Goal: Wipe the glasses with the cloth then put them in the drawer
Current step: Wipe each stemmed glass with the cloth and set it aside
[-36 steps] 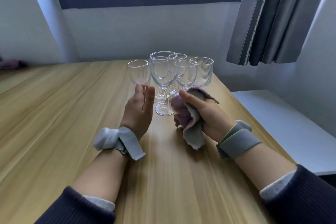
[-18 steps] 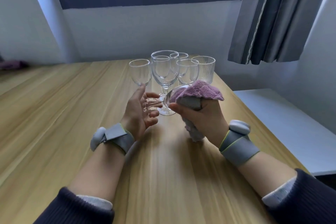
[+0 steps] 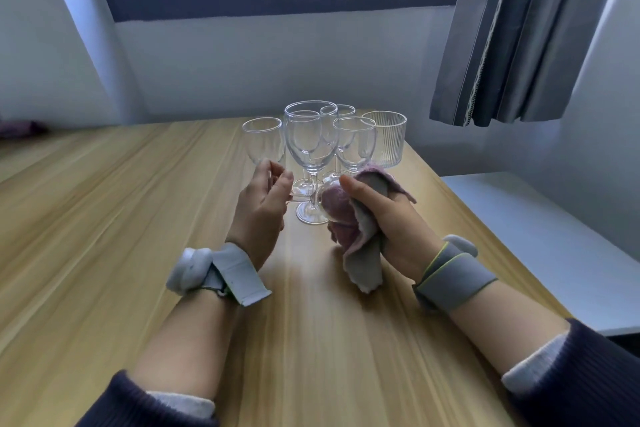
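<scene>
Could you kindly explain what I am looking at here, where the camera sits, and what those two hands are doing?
There is no machine here: a person wears a wide-angle camera on the head, looking forward and down at their own bare hands, each with a grey strap at the wrist. The left hand holds a stemmed glass lying sideways, gripping its foot end. The right hand holds a purple and grey cloth pushed into the glass's bowl, wiping it. Behind them, on the wooden table, stand more stemmed glasses in a cluster and a ribbed tumbler. Beyond are a window and a grey curtain. No drawer is clearly visible.
</scene>
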A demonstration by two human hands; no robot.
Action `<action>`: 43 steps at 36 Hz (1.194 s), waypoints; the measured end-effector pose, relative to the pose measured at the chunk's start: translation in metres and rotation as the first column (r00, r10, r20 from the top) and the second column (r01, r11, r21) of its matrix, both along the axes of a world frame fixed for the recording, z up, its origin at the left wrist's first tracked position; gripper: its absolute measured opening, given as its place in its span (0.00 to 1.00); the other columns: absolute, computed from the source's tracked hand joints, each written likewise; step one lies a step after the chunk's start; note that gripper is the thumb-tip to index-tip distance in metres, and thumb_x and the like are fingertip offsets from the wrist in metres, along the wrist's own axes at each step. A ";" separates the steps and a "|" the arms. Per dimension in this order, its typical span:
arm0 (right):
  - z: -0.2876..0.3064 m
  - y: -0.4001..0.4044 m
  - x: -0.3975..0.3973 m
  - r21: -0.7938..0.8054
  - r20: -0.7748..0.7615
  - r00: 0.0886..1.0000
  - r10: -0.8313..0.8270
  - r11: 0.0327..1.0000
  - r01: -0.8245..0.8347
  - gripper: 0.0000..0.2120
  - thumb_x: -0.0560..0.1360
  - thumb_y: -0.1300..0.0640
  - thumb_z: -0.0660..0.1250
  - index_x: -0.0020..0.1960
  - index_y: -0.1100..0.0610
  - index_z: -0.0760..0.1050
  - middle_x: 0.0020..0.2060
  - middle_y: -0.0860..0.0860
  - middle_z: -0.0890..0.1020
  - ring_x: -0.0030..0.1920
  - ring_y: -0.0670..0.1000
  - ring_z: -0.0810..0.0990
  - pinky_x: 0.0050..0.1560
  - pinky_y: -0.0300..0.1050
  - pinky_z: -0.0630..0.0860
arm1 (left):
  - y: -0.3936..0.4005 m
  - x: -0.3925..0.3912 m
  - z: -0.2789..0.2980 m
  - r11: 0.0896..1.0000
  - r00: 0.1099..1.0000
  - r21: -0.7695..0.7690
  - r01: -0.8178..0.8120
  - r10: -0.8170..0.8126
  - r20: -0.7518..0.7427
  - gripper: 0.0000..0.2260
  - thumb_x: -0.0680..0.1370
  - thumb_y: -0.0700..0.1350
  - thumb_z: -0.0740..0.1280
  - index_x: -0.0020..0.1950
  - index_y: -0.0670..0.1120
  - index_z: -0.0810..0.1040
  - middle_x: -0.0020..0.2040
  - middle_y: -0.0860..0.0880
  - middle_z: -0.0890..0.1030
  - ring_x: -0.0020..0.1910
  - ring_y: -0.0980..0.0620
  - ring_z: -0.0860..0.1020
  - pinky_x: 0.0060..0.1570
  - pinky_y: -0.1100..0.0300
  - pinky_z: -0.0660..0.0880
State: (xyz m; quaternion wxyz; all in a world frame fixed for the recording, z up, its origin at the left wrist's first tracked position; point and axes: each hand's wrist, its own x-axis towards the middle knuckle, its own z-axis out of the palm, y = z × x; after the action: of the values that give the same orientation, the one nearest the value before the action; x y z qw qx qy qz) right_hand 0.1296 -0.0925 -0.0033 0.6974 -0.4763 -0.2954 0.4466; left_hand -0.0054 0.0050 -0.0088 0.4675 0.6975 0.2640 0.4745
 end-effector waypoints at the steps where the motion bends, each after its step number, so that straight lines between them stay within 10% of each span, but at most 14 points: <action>1: 0.001 0.000 0.000 -0.008 -0.039 0.999 0.008 1.000 -0.008 0.23 0.61 0.51 0.77 0.48 0.66 0.77 0.38 0.61 0.81 0.35 0.59 0.81 0.41 0.57 0.80 | 0.000 0.000 0.000 0.999 1.000 0.035 -0.002 0.002 -0.013 0.07 0.75 0.51 0.60 0.41 0.49 0.67 0.36 0.47 0.70 0.26 0.55 0.64 0.22 0.66 0.61; 22: -0.001 -0.009 -0.011 0.237 0.334 0.927 -0.173 0.967 0.095 0.17 0.72 0.59 0.71 0.28 0.63 0.72 0.19 0.54 0.71 0.23 0.53 0.68 0.23 0.38 0.66 | 0.000 -0.006 0.012 0.716 0.979 -0.670 0.198 -0.178 0.099 0.18 0.77 0.59 0.61 0.49 0.44 0.76 0.37 0.44 0.78 0.30 0.49 0.72 0.31 0.61 0.66; 30: 0.001 -0.009 -0.003 0.190 0.314 0.930 -0.190 0.973 0.134 0.20 0.67 0.54 0.75 0.36 0.73 0.76 0.24 0.57 0.77 0.27 0.54 0.75 0.29 0.44 0.75 | -0.004 0.001 0.011 0.780 0.984 -0.600 0.176 -0.123 0.129 0.05 0.80 0.43 0.60 0.44 0.45 0.70 0.36 0.43 0.73 0.22 0.53 0.65 0.21 0.69 0.60; 34: -0.001 -0.004 -0.001 0.119 0.238 0.963 -0.124 0.988 0.098 0.10 0.66 0.54 0.76 0.38 0.60 0.80 0.31 0.56 0.82 0.33 0.55 0.81 0.38 0.48 0.80 | 0.001 0.002 0.007 0.883 0.984 -0.438 0.170 -0.126 0.127 0.07 0.70 0.43 0.65 0.45 0.45 0.69 0.38 0.45 0.73 0.26 0.54 0.70 0.23 0.65 0.64; 37: 0.000 -0.003 -0.001 0.041 0.116 0.992 -0.053 0.998 0.048 0.21 0.62 0.49 0.77 0.45 0.64 0.79 0.39 0.63 0.82 0.38 0.61 0.81 0.44 0.60 0.79 | 0.001 0.001 0.005 0.951 0.990 -0.276 0.137 -0.122 0.071 0.10 0.67 0.46 0.63 0.46 0.45 0.70 0.41 0.44 0.73 0.32 0.53 0.72 0.27 0.65 0.68; 43: 0.009 -0.006 -0.002 -0.061 -0.105 0.994 -0.028 0.998 0.022 0.20 0.70 0.54 0.74 0.50 0.70 0.75 0.35 0.62 0.81 0.28 0.57 0.81 0.30 0.49 0.81 | 0.000 0.001 0.002 0.993 0.993 -0.020 0.113 -0.114 -0.020 0.09 0.69 0.46 0.62 0.48 0.49 0.70 0.45 0.47 0.73 0.41 0.53 0.72 0.34 0.65 0.70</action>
State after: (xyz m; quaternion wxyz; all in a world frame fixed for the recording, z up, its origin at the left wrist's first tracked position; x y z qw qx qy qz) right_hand 0.1272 -0.0981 0.0059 0.7030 -0.4762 -0.2384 0.4713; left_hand -0.0042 0.0049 -0.0064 0.4974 0.7120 0.2334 0.4371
